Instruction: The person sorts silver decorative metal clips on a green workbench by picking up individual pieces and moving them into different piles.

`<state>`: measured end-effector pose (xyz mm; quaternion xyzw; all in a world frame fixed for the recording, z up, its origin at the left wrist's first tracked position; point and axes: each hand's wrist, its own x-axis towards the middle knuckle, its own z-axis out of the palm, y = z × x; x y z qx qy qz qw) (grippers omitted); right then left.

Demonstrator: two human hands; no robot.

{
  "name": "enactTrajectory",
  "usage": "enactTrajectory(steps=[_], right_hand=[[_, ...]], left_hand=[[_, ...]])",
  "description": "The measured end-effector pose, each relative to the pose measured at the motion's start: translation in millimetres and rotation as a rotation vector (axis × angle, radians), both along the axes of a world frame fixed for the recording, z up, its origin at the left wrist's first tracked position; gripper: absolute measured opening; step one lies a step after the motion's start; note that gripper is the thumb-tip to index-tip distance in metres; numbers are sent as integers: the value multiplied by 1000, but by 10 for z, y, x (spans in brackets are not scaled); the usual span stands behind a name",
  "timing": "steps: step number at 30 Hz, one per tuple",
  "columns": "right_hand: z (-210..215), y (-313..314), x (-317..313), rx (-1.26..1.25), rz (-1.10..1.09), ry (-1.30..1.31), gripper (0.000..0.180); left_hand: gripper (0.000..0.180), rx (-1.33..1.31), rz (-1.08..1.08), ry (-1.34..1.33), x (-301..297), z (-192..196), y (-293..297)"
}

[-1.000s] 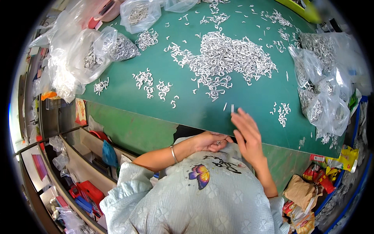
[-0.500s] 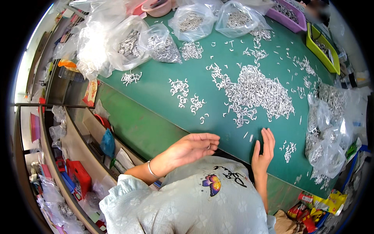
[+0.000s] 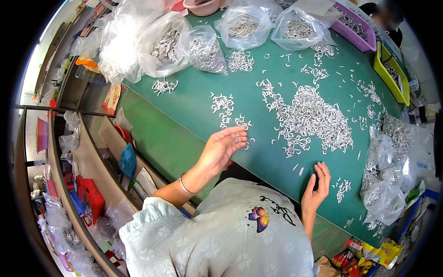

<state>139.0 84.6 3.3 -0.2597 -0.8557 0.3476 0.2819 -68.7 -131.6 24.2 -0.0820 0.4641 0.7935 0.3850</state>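
Observation:
My left hand (image 3: 222, 150) is raised at the table's near edge, palm partly turned up and fingers curled. A small silvery glint shows among the fingers; whether it is a metal piece or a finger ring I cannot make out. Its fingertips are beside a small cluster of curved silver metal pieces (image 3: 242, 122). My right hand (image 3: 316, 188) rests at the near edge of the green table with fingers stretched out and thumb apart, seemingly holding nothing. Just beyond it lie two short straight metal pieces (image 3: 301, 171). A large heap of curved silver pieces (image 3: 314, 117) spreads over the table ahead.
Open clear bags of metal parts (image 3: 243, 27) line the far side. A purple tray (image 3: 364, 42) and a yellow-green tray (image 3: 399, 91) stand at the far right. More filled bags (image 3: 385, 180) lie at the right edge. Shelves with bags and boxes (image 3: 92, 198) are on the left.
My left hand has moved forward and slightly left, to the small cluster. My right hand has barely moved. The whole view has shifted a little.

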Motion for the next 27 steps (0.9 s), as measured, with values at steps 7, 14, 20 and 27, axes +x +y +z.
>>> enactTrajectory(steps=[7,14,20,27], right_hand=[[-13,0,13,-5,8,-12,23],[-18,-19,10,21,-10,-8,22],[-2,-16,2,29,-9,-12,21],[28,-81,-12,97,-30,-111,26]], left_hand=[[28,-467,173,859,-354,-203,-55],[43,-936,-385,1652,-99,-159,112],[45,-1033,-489,1733,-280,-313,284],[37,-1159,-270,1789,-672,-352,249]])
